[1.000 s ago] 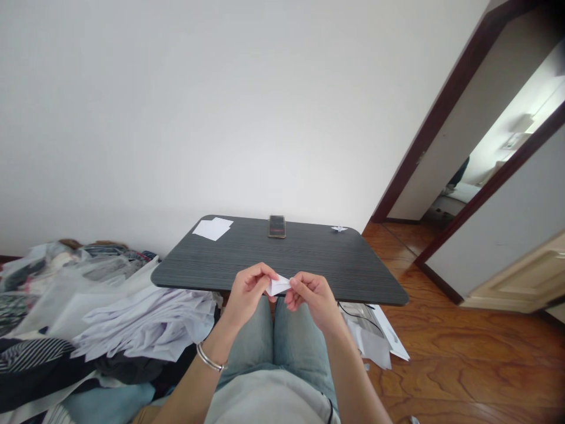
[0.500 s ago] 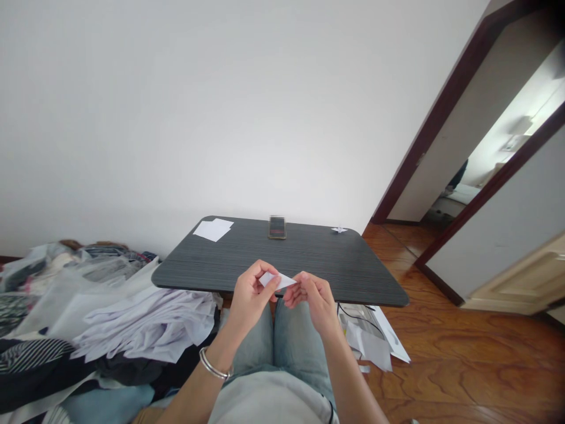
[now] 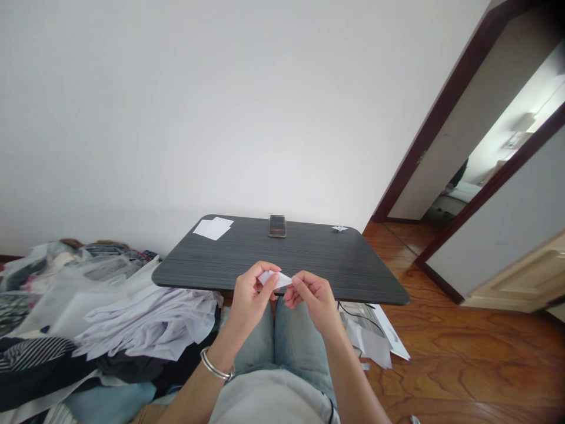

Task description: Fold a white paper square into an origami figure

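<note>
A small piece of folded white paper (image 3: 279, 281), narrowing to a point on the right, is held over the near edge of the dark table (image 3: 247, 253). My left hand (image 3: 255, 291) pinches its wider left part, thumb on top. At the pointed right end, my right hand (image 3: 309, 290) has thumb and forefinger closed on the tip, the other fingers curled below. The far side of the paper and the fingers under it are hidden.
White paper sheets (image 3: 213, 228) lie at the table's back left, a phone (image 3: 278, 226) at the back middle, a small folded white paper figure (image 3: 339, 228) at the back right. Clothes (image 3: 150, 318) are heaped at left; papers (image 3: 373, 344) lie on the floor at right.
My right thumb and forefinger have moved slightly left and closed on the paper's pointed tip. My left hand keeps its pinch with hardly any movement.
</note>
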### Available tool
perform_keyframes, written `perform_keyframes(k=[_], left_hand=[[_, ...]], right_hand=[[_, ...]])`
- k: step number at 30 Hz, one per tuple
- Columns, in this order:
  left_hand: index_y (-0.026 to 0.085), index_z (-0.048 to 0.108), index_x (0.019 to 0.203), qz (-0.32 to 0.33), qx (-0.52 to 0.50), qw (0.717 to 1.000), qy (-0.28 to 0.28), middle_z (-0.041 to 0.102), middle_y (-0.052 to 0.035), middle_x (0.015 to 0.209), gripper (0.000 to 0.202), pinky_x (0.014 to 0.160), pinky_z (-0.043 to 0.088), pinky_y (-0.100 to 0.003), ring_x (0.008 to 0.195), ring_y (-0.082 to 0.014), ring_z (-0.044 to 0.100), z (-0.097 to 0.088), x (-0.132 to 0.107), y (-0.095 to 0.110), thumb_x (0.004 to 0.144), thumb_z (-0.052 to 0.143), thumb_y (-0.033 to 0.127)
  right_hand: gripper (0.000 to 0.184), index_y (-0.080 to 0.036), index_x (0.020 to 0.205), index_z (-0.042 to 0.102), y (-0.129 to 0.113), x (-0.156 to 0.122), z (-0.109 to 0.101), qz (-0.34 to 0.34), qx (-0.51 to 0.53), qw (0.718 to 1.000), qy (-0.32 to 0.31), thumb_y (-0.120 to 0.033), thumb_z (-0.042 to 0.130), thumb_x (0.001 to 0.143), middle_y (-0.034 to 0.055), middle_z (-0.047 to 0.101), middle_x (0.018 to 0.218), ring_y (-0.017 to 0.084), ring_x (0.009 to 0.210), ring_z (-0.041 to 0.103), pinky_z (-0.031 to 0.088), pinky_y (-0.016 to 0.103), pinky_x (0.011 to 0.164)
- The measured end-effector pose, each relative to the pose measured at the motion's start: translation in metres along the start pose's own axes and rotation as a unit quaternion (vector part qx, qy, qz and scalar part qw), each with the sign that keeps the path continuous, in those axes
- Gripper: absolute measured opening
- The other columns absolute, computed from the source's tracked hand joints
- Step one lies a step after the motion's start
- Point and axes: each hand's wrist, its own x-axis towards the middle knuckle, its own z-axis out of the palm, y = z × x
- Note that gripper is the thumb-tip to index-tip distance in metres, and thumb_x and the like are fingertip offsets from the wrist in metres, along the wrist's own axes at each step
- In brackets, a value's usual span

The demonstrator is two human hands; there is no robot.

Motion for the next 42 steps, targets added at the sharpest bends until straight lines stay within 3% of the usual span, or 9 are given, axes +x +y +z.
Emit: perform_keyframes(k=[11,16,23,31,36,42], left_hand=[[0.016,0.064,0.084,0.03,0.025,0.999,0.002,0.06,0.001,0.059,0.016,0.047,0.042,-0.019,0.047,-0.0108,0.053,-0.0041,0.0019,-0.0023,0.079,0.06,0.031],[0.016,0.064,0.084,0.043,0.038,0.998,-0.003,0.061,0.0008,0.062,0.015,0.047,0.042,-0.019,0.048,-0.0107,0.053,-0.0042,0.0014,-0.0017,0.08,0.059,0.03],[0.016,0.064,0.086,0.032,0.042,0.998,-0.03,0.06,0.0009,0.062,0.018,0.047,0.042,-0.019,0.05,-0.0106,0.053,-0.0034,0.0018,-0.0039,0.081,0.057,0.032],[0.014,0.062,0.094,0.003,-0.029,0.997,-0.069,0.06,-0.0001,0.063,0.027,0.049,0.044,-0.021,0.052,-0.0114,0.053,-0.0035,0.0028,-0.0093,0.085,0.053,0.038],[0.014,0.058,0.098,-0.032,-0.121,0.99,-0.061,0.058,-0.0002,0.063,0.037,0.049,0.045,-0.021,0.055,-0.0122,0.054,0.0004,0.0034,-0.0083,0.086,0.047,0.048],[0.013,0.058,0.083,-0.083,-0.16,0.983,-0.043,0.056,0.0021,0.062,0.032,0.048,0.041,-0.019,0.054,-0.0094,0.051,0.0037,0.0065,-0.0077,0.071,0.068,0.04]], right_hand=[[0.037,-0.015,0.071,0.064,0.0009,0.0,0.0009,0.027,0.05,0.998,-0.019,-0.049,0.055,0.081,0.0038,0.066,0.057,0.011,0.046,0.059,0.05,0.021,0.045],[0.037,-0.015,0.066,0.062,0.0021,0.0011,0.0011,0.038,0.039,0.998,-0.014,-0.049,0.06,0.078,0.0023,0.065,0.053,0.01,0.042,0.058,0.049,0.02,0.043],[0.029,-0.017,0.068,0.059,0.0036,-0.0004,0.0042,-0.007,-0.001,1.0,0.012,-0.043,0.064,0.078,-0.0005,0.064,0.055,0.01,0.046,0.058,0.048,0.019,0.047],[0.027,-0.018,0.066,0.055,0.0042,-0.0004,0.005,-0.01,-0.012,1.0,0.015,-0.04,0.064,0.079,-0.0021,0.061,0.051,0.009,0.043,0.053,0.045,0.019,0.044],[0.028,-0.017,0.066,0.054,0.0044,0.0001,0.0053,-0.013,-0.016,1.0,0.021,-0.04,0.063,0.079,-0.0026,0.06,0.05,0.008,0.041,0.051,0.043,0.018,0.042],[0.027,-0.017,0.065,0.053,0.0053,-0.0006,0.0062,-0.017,-0.022,0.999,0.024,-0.039,0.062,0.08,-0.0028,0.059,0.05,0.008,0.041,0.051,0.043,0.018,0.043]])
